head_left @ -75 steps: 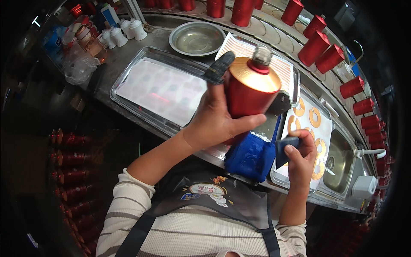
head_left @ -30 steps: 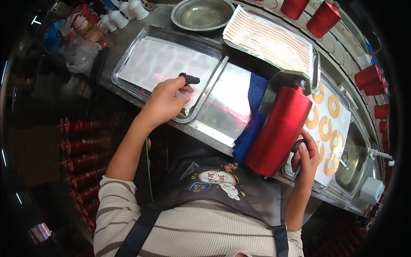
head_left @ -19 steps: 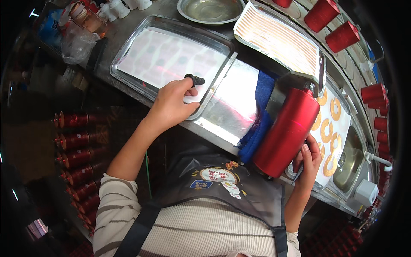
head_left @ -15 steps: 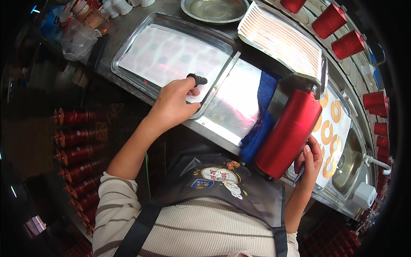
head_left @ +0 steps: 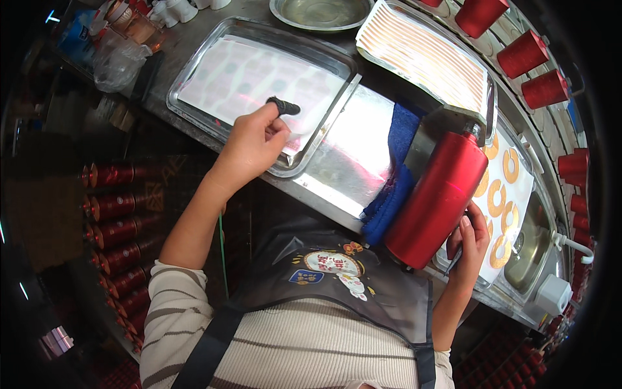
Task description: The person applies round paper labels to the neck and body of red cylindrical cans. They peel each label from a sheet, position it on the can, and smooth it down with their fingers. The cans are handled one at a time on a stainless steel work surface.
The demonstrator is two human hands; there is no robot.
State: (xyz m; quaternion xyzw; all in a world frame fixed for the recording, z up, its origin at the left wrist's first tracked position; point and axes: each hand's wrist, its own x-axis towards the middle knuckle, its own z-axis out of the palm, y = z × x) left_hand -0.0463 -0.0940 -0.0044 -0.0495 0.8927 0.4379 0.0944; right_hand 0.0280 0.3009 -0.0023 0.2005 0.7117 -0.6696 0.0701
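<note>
My left hand, a black sleeve on one finger, is closed in a pinch at the near right corner of a whitish translucent sheet. The sheet lies in a metal tray; a pinkish layer shows beneath its corner. A glossy red metal bottle leans in front of me, its neck at a metal bracket. My right hand is beside the bottle's lower right side, fingers curled round a thin dark piece. The bottle hides part of that hand, so the piece's kind cannot be told.
A blue cloth lies left of the bottle. Beyond are a striped sheet and a round metal bowl. Gold C-shaped pieces lie on a white sheet near a sink. Red bottles fill a rack at left.
My left hand has drawn slightly left and its fingers have closed at the sheet's corner, where more pink shows. My right hand and the bottle stay nearly still.
</note>
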